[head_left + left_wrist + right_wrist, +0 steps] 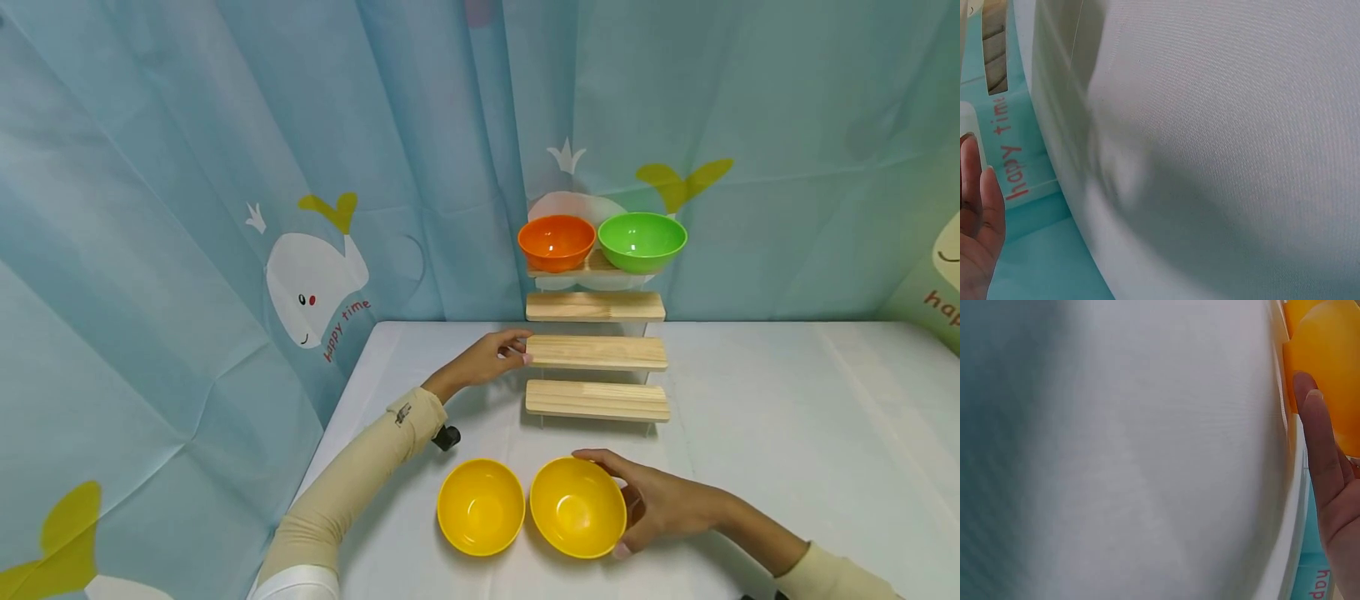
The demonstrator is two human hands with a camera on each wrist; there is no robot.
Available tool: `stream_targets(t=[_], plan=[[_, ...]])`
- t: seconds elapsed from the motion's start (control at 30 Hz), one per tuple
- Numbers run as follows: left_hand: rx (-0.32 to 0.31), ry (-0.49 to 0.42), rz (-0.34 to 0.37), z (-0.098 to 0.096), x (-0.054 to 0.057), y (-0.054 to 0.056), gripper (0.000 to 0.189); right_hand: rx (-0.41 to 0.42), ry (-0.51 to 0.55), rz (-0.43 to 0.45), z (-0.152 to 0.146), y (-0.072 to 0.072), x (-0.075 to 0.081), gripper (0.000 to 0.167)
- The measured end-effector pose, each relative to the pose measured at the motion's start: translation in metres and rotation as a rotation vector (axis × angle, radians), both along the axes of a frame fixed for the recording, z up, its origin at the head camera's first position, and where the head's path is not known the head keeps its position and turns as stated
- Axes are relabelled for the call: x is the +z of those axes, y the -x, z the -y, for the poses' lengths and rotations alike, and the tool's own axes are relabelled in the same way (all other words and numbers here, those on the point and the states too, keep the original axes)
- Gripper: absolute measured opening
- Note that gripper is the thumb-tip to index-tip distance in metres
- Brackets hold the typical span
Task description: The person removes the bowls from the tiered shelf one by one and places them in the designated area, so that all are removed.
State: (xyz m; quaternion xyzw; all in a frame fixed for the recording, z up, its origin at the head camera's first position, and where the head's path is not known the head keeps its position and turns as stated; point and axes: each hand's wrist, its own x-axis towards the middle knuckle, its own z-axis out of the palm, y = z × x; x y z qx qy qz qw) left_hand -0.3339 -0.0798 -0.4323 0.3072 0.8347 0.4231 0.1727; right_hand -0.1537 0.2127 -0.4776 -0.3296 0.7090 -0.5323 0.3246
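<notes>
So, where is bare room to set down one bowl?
Free: white table between rack, curtain and right sleeve, and the three lower shelves. Crowded: top shelf, with orange bowl and green bowl; front, where right-hand fingers hold one yellow bowl beside another.

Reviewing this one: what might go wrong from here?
The right hand holds the right yellow bowl close beside the left yellow bowl and might knock it. The left hand is at the left side of the shelf; a bump might shift it and unsettle the orange bowl and green bowl on top.
</notes>
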Motion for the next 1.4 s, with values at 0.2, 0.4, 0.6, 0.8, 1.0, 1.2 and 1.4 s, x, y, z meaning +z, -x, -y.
stream_targets(t=[0.2, 0.4, 0.6, 0.8, 1.0, 1.2, 1.4], plan=[[-0.001, 0.003, -0.005, 0.000, 0.000, -0.001, 0.059, 0.017, 0.020, 0.025, -0.001, 0.001, 0.002, 0.101], [0.006, 0.011, -0.012, 0.000, 0.000, -0.001, 0.057, 0.020, 0.016, 0.022, -0.002, 0.002, 0.003, 0.099], [0.004, 0.009, -0.018, 0.000, -0.002, 0.001, 0.058, 0.028, 0.017, 0.015, -0.003, 0.001, 0.002, 0.099], [0.008, 0.002, 0.002, 0.001, -0.001, 0.000, 0.058, 0.014, -0.022, 0.015, -0.006, 0.001, 0.002, 0.104], [0.009, -0.005, 0.013, 0.001, -0.001, 0.000, 0.060, 0.016, -0.010, -0.046, -0.013, 0.004, 0.006, 0.100], [0.011, -0.001, 0.010, 0.001, -0.001, 0.000, 0.058, -0.012, 0.032, -0.136, -0.025, 0.013, 0.021, 0.087], [0.010, 0.010, -0.008, 0.000, -0.001, 0.000, 0.058, -0.076, 0.042, -0.243, -0.042, 0.023, 0.044, 0.071]])
